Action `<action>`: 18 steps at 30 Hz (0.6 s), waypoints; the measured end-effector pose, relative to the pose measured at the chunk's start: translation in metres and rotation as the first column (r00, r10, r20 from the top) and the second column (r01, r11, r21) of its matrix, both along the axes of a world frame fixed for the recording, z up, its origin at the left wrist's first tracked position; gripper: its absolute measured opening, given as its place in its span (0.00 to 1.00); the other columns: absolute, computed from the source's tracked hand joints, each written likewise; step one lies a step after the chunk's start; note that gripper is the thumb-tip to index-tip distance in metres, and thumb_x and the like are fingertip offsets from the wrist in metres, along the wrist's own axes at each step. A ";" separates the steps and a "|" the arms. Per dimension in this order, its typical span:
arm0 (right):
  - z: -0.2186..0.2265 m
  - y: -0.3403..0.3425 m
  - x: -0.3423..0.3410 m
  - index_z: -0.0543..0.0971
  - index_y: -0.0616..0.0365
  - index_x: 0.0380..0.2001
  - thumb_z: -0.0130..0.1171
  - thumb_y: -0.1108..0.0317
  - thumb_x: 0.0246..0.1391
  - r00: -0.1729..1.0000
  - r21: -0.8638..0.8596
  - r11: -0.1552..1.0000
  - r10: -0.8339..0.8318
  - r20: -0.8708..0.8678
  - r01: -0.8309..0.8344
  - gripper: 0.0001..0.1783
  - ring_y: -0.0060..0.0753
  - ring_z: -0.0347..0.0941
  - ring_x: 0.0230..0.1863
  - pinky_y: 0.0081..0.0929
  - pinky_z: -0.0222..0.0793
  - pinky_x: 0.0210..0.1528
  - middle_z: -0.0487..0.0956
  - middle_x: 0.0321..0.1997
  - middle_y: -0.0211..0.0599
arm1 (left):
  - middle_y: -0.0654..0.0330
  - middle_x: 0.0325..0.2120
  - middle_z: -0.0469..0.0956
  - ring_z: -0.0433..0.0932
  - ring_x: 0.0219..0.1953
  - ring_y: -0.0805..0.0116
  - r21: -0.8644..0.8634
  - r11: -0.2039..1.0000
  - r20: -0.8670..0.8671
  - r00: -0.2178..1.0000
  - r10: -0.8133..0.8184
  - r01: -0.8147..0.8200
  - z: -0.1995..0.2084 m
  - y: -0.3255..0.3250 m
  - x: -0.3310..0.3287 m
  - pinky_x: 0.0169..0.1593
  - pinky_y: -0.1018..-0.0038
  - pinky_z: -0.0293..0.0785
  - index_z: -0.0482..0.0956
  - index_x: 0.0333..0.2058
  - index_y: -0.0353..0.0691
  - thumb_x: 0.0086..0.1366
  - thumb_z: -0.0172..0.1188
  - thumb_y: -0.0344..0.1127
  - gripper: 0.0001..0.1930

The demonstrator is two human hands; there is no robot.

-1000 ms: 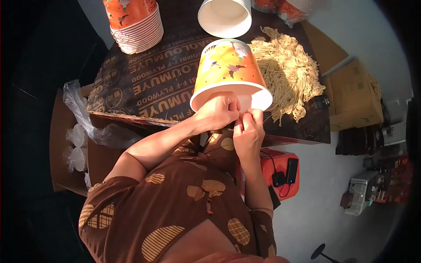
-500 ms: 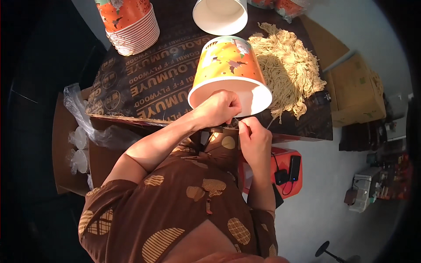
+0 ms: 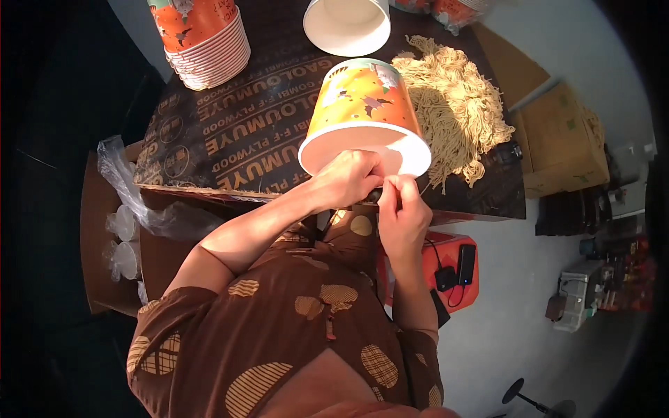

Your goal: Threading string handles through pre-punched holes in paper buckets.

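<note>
An orange printed paper bucket (image 3: pixel 369 104) lies tipped on its side at the table's near edge, its white-rimmed mouth toward me. My left hand (image 3: pixel 350 177) is closed in a pinch at the lower rim, its knuckles in front of the opening. Just right of it, my right hand (image 3: pixel 404 212) is also pinched shut, thumb against forefinger, fingertips close to the left ones. What the fingers hold is too small and hidden to name. A thin pale strand shows beside the right hand, near a heap of cream cords (image 3: pixel 460 111).
A dark printed plywood table (image 3: pixel 237 139) carries a stack of orange buckets (image 3: pixel 209 56) and a white-lined bucket (image 3: pixel 348 28). An open carton (image 3: pixel 104 279) with plastic film (image 3: pixel 139 195) stands left below. Right are a red stool (image 3: pixel 460 272) with black devices and a cardboard box (image 3: pixel 564 143).
My right hand has risen slightly toward the bucket's rim and its fingertips are closer to the left hand. The left hand has shifted slightly down; the bucket stays in place.
</note>
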State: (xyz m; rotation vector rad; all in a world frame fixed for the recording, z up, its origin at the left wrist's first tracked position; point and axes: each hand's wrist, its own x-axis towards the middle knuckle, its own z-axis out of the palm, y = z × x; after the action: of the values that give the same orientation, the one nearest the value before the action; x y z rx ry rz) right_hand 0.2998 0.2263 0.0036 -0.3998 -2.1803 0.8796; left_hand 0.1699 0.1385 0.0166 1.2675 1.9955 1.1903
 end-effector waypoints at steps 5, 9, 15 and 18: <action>0.045 -0.029 0.037 0.76 0.64 0.38 0.62 0.79 0.47 0.924 0.053 0.923 0.380 0.034 -0.381 0.13 0.40 0.75 0.24 0.32 0.71 0.27 0.77 0.27 0.39 | 0.47 0.24 0.78 0.79 0.29 0.55 0.045 0.999 0.037 0.999 0.023 -0.024 0.000 -0.002 -0.003 0.34 0.64 0.73 0.76 0.29 0.31 0.59 0.58 0.27 0.04; 0.059 -0.040 0.045 0.78 0.62 0.39 0.66 0.77 0.40 0.744 0.209 0.720 0.664 0.072 -0.662 0.18 0.40 0.77 0.26 0.33 0.72 0.26 0.79 0.26 0.36 | 0.62 0.17 0.72 0.72 0.20 0.75 0.075 0.997 0.109 0.994 0.004 -0.013 -0.002 -0.003 -0.008 0.23 0.76 0.69 0.72 0.28 0.33 0.60 0.55 0.23 0.03; 0.004 -0.010 0.020 0.76 0.58 0.41 0.56 0.73 0.56 0.993 0.046 0.999 -0.007 0.116 0.002 0.08 0.49 0.77 0.23 0.39 0.70 0.24 0.79 0.24 0.47 | 0.64 0.18 0.72 0.71 0.19 0.77 -0.005 0.999 0.267 0.963 -0.038 0.041 0.007 -0.006 -0.010 0.23 0.77 0.68 0.71 0.30 0.33 0.62 0.53 0.22 0.02; -0.009 -0.006 0.004 0.74 0.56 0.44 0.55 0.72 0.57 0.976 -0.016 0.998 -0.062 0.209 0.067 0.11 0.53 0.77 0.24 0.42 0.70 0.25 0.79 0.24 0.48 | 0.63 0.19 0.72 0.71 0.19 0.76 -0.001 0.999 0.252 0.967 -0.040 0.042 0.006 -0.008 -0.010 0.23 0.77 0.68 0.72 0.30 0.33 0.63 0.53 0.23 0.02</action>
State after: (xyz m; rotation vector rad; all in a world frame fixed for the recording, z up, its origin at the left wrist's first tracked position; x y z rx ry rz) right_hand 0.3036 0.2200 -0.0054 -0.5948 -2.3351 0.8603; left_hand 0.1601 0.1306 0.0224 1.0887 1.7795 1.2553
